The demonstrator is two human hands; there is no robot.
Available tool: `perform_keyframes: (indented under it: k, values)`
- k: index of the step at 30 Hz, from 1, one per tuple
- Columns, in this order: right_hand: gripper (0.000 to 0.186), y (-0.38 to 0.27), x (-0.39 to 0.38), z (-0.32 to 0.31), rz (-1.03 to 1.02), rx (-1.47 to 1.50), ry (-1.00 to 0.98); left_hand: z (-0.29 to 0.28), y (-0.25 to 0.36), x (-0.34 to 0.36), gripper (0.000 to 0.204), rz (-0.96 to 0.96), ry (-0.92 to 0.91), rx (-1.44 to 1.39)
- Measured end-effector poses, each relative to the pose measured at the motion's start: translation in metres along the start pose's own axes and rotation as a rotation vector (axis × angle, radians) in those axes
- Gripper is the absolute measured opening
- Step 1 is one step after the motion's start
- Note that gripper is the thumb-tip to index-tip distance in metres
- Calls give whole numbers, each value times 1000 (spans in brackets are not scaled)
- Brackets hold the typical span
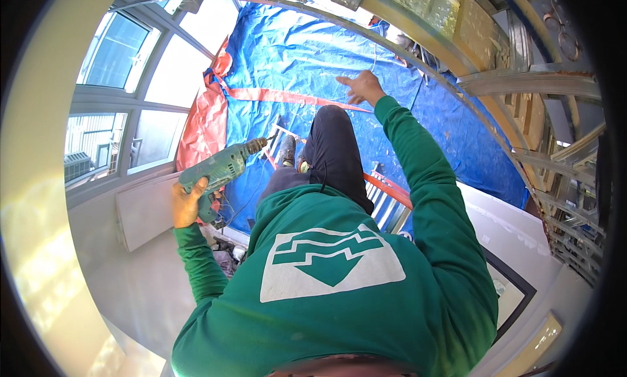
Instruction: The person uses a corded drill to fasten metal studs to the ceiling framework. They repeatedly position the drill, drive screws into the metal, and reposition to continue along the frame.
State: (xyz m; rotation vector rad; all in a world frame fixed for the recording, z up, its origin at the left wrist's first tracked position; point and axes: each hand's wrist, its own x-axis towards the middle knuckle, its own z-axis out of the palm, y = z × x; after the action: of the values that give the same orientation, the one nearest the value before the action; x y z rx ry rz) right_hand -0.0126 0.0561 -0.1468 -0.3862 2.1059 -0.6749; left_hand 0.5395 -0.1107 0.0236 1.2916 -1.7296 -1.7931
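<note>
A green power drill (215,171) is in my left hand (186,204), whose fingers wrap round its handle. Its chuck (256,145) points up and to the right, away from my body, over the blue sheet. On the other side, my right hand (364,88) is stretched far out in front with the index finger extended and the fingers apart. I see nothing held in it. Below that hand lies a blue tarpaulin (294,57) crossed by an orange-red strip (281,96).
Beneath my legs, parts of a red and silver ladder (388,187) show. A curved metal channel (418,63) arcs across ahead and to the right, beside a metal and board frame (522,83). Windows (124,53) line the left side, above a leaning white panel (144,210).
</note>
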Motion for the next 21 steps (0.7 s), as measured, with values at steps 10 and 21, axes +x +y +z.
perform_keyframes:
  k: [10, 21]
  values:
    - [58, -35, -132, 23, -170, -481, -545, -26, -15, 27, 49, 196, 84, 48]
    - [60, -42, -261, -68, -446, -637, -383, -29, -8, 51, 46, 265, 128, -351]
